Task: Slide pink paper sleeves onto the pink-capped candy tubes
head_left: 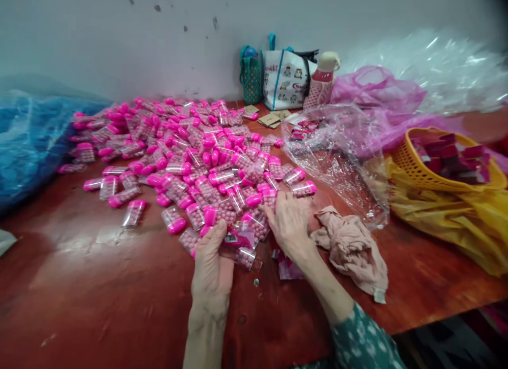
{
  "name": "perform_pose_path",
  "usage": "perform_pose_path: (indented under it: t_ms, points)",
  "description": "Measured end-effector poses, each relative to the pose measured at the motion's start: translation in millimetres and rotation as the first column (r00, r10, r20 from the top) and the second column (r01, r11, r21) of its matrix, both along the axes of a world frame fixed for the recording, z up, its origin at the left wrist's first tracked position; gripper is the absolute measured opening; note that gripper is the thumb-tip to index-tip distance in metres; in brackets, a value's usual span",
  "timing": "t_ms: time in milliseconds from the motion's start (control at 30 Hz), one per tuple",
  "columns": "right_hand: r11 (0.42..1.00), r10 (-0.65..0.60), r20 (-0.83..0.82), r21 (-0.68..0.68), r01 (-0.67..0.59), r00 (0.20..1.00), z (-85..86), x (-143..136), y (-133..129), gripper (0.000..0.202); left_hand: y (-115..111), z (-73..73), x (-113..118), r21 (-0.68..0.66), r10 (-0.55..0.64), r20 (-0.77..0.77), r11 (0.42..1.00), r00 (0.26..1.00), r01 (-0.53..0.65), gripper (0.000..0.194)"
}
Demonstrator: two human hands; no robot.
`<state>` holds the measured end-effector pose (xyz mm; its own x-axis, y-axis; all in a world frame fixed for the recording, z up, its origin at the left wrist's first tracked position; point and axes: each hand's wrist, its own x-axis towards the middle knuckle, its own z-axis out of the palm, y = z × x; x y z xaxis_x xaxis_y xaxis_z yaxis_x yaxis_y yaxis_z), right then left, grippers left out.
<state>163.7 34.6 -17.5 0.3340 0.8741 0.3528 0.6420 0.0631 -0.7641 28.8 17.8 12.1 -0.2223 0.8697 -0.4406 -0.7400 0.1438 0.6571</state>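
Observation:
A wide pile of small clear containers with pink caps and pink beads (pixel 178 141) covers the middle of the red-brown table (pixel 99 305). At the pile's near edge my left hand (pixel 214 252) is closed, thumb on top, on a pink printed packet (pixel 240 235); a clear container of beads lies just beyond its fingers. My right hand (pixel 289 221) reaches palm down to the pile's right front, its fingertips at a pink-capped container (pixel 270 197); whether it grips that one is hidden. Beneath my right wrist lies another pink packet (pixel 289 267).
A crumpled beige cloth (pixel 353 250) lies right of my right arm. Farther right are clear plastic (pixel 337 168), a yellow basket (pixel 416 168) of dark red packets and a yellow bag (pixel 436 215). Blue plastic (pixel 32 141) sits left; a white bag (pixel 283 83) and bottle (pixel 321 83) stand behind.

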Motion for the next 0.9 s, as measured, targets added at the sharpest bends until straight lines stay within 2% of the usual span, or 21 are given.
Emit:
perform_pose_path:
  t_ms: [100,167,333,367,433,500,533,633,800,900]
  points:
    - [1.0,0.021,-0.019,-0.007,-0.021,1.0,-11.1,-4.3,5.6,0.021,-1.3,-0.3,-4.5,0.024,-0.002,0.026,1.0,1.0,0.001,0.011]
    - [0.999,0.035,-0.044,-0.03,-0.037,0.998,-9.7,-1.3,2.4,0.019,-1.9,-0.7,-8.3,0.039,-0.007,0.041,0.999,0.999,0.005,0.013]
    - [0.975,0.161,-0.211,-0.115,-0.188,0.964,21.8,10.3,-26.2,0.024,-2.6,-3.7,-14.8,0.091,-0.034,0.059,0.995,0.998,0.029,0.016]
    - [0.958,0.195,-0.298,-0.144,-0.246,0.934,29.4,10.3,-34.5,0.025,-2.6,-4.5,-15.2,0.095,-0.045,0.06,0.995,0.997,0.039,0.016]
    - [0.92,0.16,-0.61,-0.194,-0.341,0.776,42.2,6.7,-50.1,0.026,-2.6,-5.6,-15.0,0.098,-0.041,0.063,0.995,0.997,0.035,0.015]
    - [0.907,0.095,-0.749,-0.207,-0.368,0.656,50.0,-0.3,-61.3,0.027,-3.0,-5.6,-13.8,0.095,-0.009,0.074,0.995,0.997,0.002,0.017]
    - [0.908,0.074,-0.771,-0.211,-0.363,0.633,51.8,-4.5,-64.8,0.027,-3.2,-5.2,-12.9,0.095,0.004,0.08,0.995,0.997,-0.011,0.018]
    - [0.91,0.047,-0.77,-0.229,-0.345,0.636,52.2,-16.4,-69.1,0.028,-4.1,-3.0,-10.5,0.115,-0.014,0.074,0.993,0.997,0.005,0.019]
    - [0.947,-0.011,-0.693,-0.238,-0.214,0.721,49.1,-24.9,-70.9,0.027,-5.5,-1.5,-8.6,0.178,-0.057,0.028,0.983,0.998,0.051,0.014]
    - [0.931,0.034,-0.645,-0.257,-0.259,0.764,46.5,-21.2,-70.8,0.025,-6.8,-0.6,-6.7,0.197,-0.055,-0.013,0.979,0.998,0.056,0.01]
